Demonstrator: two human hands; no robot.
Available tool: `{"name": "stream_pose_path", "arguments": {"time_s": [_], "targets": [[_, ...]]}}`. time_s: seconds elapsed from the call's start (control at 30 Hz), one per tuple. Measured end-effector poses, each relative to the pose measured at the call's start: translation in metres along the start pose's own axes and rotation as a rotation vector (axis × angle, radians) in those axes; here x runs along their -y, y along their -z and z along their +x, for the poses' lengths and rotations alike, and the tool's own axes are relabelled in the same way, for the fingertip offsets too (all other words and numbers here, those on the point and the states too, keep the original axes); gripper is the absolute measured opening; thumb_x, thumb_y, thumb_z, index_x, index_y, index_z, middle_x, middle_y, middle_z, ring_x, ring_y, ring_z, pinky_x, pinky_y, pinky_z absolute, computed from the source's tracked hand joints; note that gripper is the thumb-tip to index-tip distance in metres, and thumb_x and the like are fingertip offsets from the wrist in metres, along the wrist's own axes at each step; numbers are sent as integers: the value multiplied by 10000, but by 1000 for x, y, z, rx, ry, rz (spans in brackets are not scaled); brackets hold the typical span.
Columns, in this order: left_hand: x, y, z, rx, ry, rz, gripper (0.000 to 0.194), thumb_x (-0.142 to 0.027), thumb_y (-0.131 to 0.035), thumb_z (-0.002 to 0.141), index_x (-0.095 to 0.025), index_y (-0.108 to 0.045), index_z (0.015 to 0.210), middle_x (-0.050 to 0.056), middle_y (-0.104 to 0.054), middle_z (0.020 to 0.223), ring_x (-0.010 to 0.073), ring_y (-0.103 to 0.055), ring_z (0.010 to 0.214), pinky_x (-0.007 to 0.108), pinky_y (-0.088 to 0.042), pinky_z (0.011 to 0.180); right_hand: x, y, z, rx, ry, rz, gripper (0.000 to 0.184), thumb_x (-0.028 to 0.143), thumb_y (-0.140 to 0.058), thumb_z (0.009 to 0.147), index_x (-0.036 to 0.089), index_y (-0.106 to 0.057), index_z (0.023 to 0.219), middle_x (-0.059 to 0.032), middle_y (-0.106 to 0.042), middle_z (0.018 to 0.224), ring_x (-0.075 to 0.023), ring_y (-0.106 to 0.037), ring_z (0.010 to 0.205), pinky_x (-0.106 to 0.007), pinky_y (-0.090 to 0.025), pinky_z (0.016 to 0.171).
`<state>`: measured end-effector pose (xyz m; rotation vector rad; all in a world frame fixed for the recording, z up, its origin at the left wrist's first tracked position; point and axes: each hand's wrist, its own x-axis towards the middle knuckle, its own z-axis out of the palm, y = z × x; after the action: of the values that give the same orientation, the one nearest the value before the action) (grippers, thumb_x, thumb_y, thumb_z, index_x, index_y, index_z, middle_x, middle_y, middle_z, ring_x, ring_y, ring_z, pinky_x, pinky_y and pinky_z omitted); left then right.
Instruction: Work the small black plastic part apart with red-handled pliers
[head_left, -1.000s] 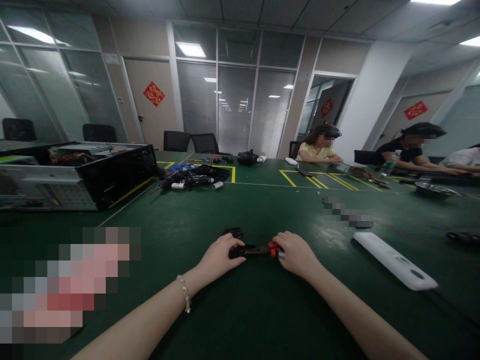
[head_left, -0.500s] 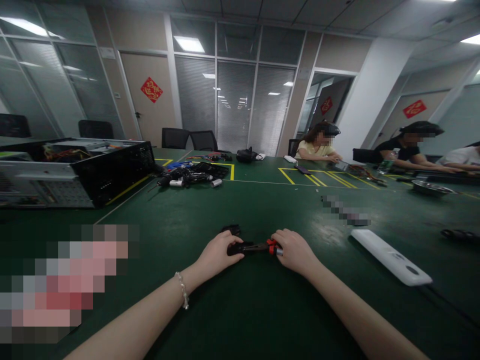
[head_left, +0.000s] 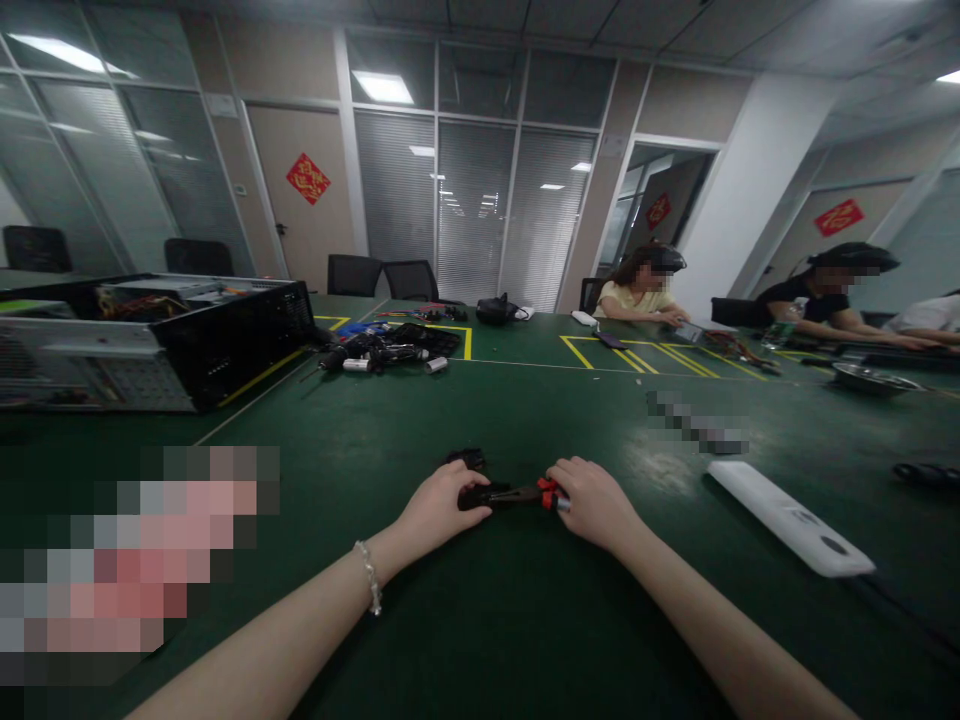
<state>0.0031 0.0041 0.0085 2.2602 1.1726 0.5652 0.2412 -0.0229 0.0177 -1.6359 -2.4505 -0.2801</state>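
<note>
My right hand (head_left: pixel 592 505) is closed round the red handles of a pair of pliers (head_left: pixel 521 494), whose dark jaws point left. In my left hand (head_left: pixel 439 505), thumb and fingers pinch a small black part (head_left: pixel 474 496), with the jaw tips against it. What exactly this part is, I cannot make out. Just behind my left fingers lies another small black piece (head_left: pixel 469 458) on the green table (head_left: pixel 495 620).
An open computer case (head_left: pixel 240 345) stands at the left. Beyond my hands lies a heap of black tools and parts (head_left: pixel 390 345). A white power strip (head_left: pixel 787 518) with a cord lies at the right, below a blurred object. Two people in headsets sit at the far right side.
The whole view has shifted slightly to the right in the picture. My hands keep the same hold on the pliers and the black part.
</note>
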Motion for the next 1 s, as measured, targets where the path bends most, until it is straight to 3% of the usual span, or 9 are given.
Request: {"name": "stream_pose_path", "arguments": {"time_s": [1.0], "targets": [[1, 1, -1, 5, -7, 5, 349, -377, -566, 710, -221, -570, 1022, 36, -505, 958, 187, -499, 873, 286, -406, 716, 0, 1, 1, -18, 21, -39, 217, 129, -468, 669, 169, -565, 859, -60, -567, 817, -162, -469, 745, -270, -338, 650]]}}
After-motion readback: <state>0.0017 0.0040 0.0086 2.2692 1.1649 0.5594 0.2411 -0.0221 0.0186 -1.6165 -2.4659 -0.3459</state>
